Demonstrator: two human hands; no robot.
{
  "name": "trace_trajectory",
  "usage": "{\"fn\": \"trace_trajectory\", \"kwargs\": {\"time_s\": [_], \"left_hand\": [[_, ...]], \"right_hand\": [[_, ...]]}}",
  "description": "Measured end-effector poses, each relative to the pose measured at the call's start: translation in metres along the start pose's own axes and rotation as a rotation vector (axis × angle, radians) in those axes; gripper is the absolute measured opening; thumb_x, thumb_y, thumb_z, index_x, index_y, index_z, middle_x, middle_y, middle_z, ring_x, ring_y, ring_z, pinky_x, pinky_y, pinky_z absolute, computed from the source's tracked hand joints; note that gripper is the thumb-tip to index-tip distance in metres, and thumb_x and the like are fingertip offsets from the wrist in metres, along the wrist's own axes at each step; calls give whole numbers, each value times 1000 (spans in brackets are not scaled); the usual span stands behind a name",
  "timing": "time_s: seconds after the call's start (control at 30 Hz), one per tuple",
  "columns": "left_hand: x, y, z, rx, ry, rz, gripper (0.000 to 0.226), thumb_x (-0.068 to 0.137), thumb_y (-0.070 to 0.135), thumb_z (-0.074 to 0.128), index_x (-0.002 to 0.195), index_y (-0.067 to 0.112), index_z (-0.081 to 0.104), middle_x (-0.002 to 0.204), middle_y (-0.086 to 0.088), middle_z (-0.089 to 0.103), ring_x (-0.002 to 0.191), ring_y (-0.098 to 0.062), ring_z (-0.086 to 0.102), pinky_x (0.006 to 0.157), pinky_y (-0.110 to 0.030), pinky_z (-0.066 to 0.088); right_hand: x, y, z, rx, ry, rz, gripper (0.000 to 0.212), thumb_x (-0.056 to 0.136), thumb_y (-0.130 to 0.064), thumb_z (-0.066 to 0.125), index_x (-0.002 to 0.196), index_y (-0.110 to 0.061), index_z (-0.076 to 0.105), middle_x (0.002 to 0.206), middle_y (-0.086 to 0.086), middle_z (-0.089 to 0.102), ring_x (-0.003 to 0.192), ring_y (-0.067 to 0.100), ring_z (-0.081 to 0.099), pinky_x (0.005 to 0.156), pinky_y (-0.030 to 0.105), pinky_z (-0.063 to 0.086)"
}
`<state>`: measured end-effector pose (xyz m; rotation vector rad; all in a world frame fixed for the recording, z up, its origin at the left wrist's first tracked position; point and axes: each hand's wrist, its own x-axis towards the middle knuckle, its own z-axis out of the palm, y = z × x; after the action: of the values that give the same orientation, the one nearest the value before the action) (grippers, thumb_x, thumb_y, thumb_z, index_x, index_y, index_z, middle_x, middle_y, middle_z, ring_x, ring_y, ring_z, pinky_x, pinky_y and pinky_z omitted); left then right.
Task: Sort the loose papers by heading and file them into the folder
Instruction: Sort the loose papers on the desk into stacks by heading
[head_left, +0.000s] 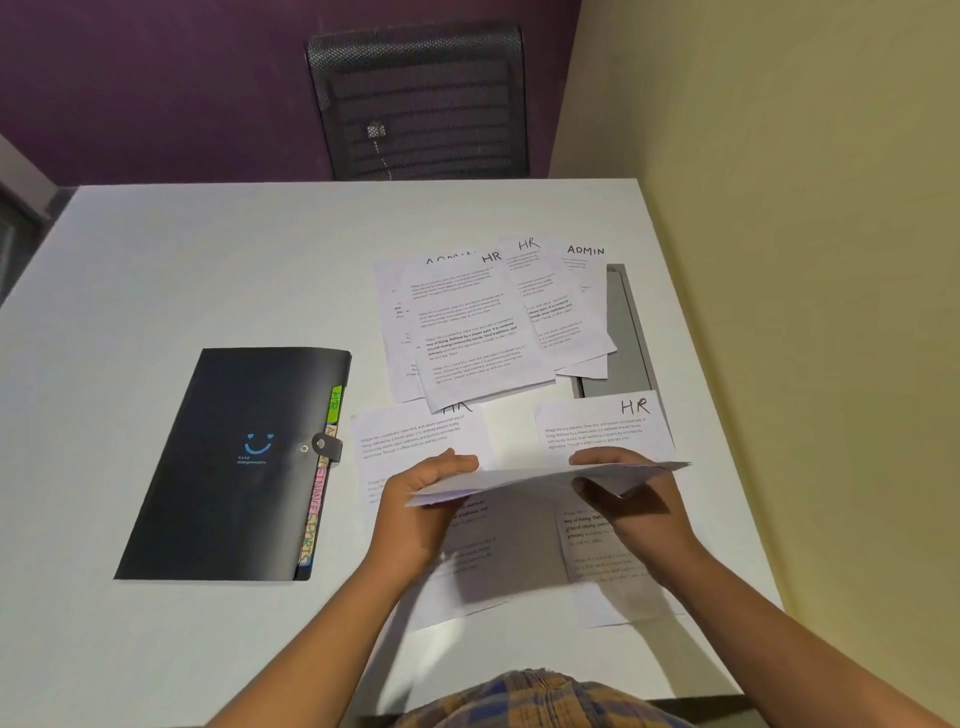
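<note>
Papers (545, 480) in hand: lifted clear of the table (208, 260), seen almost edge-on, so I could not tell whether this was one sheet or several; heading hidden.
Long axis: ran left to right between the two hands, right end tipped a little higher.
Left hand (426, 499): clamped on the left end, fingers curled over the top edge.
Right hand (628, 499): gripped the right part, thumb and fingers closed on the paper.
HR sheets (602, 426): two lay flat directly beneath the hands, side by side, headings at their far edges.
Far pile (483, 332): fanned and overlapping beyond the HR sheets, with ADMIN and HR headings mixed — unsorted, by my reading.
Folder (234, 462): flat on the table, well to the left of the hands, long axis running away from the person and slightly slanted.
Tabs (322, 493): along the folder's right edge, the side facing the hands.
Clasp (324, 446): appeared fastened across that edge.
Key relation: folder sat on the left hand's side, so that hand was the nearer one — it would likely have to let go of the papers to undo the clasp before any filing.
</note>
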<state>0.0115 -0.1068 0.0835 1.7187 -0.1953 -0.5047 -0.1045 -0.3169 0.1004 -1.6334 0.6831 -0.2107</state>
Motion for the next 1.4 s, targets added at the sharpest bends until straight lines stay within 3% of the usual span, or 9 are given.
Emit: {"fn": "trace_trajectory", "kwargs": {"time_s": [0.17, 0.33, 0.43, 0.57, 0.67, 0.73, 0.77, 0.93, 1.4], "left_hand": [[-3, 14, 5, 0, -17, 110, 23, 85, -10, 64, 102, 3, 72, 79, 26, 73, 89, 14, 64, 75, -2, 45], [-2, 10, 4, 152, -29, 78, 16, 90, 6, 65, 81, 14, 76, 68, 22, 71, 67, 13, 62, 65, -5, 44], [1, -12, 3, 234, -10, -101, 58, 93, 21, 64, 44, 24, 34, 32, 5, 27, 33, -5, 23, 46, -25, 20], [-3, -14, 0, 243, 8, -181, 56, 95, 17, 62, 45, 11, 38, 28, 6, 32, 28, -4, 30, 42, -16, 23], [-3, -8, -3, 177, 29, -133, 38, 95, 13, 60, 64, -8, 54, 55, -3, 59, 66, -10, 63, 44, -8, 30], [-2, -11, -5, 139, 19, -120, 43, 93, 28, 63, 57, 6, 57, 40, -6, 49, 40, -18, 50, 45, -17, 28], [0, -15, -6, 139, 7, -123, 50, 91, 35, 64, 54, 3, 53, 35, 2, 39, 34, -9, 33, 45, -19, 28], [4, -14, -6, -20, 25, -214, 15, 92, 1, 61, 104, -5, 69, 83, 0, 76, 72, -6, 73, 58, -20, 57], [8, -22, -12, -392, 75, -370, 29, 85, -8, 66, 110, 6, 69, 109, -23, 72, 102, -44, 67, 91, -64, 49]], "right_hand": [[-6, -4, -1, -54, 131, 103, 27, 80, -15, 80, 89, -34, 63, 89, -4, 75, 88, 6, 68, 80, 25, 53], [-5, 5, -1, -67, 15, 99, 27, 84, -13, 75, 95, -34, 64, 93, -15, 72, 84, -8, 66, 66, 5, 47], [4, 21, 1, -191, -74, 108, 33, 88, -4, 69, 98, -35, 62, 103, -6, 70, 95, 4, 65, 79, 15, 51], [9, 39, -5, -258, -58, 106, 39, 83, 14, 64, 99, -21, 73, 105, 2, 73, 98, 20, 67, 85, 36, 56], [10, 36, -4, -260, -24, 103, 32, 88, 5, 65, 84, -26, 74, 83, -10, 75, 81, 8, 68, 71, 20, 49], [6, 30, -3, -236, -19, 105, 30, 92, -5, 64, 77, -31, 69, 70, -20, 72, 70, -3, 67, 65, 14, 47], [5, 29, -2, -221, -18, 113, 26, 93, -8, 64, 82, -31, 70, 74, -20, 74, 73, -3, 68, 67, 17, 51], [3, 31, -1, -138, -21, 162, 19, 93, -12, 65, 98, -28, 73, 95, -11, 78, 89, 8, 73, 78, 32, 61], [10, 33, 9, -4, -28, 284, 28, 90, 0, 65, 102, -24, 72, 100, -6, 78, 92, 12, 74, 77, 29, 60]]}}
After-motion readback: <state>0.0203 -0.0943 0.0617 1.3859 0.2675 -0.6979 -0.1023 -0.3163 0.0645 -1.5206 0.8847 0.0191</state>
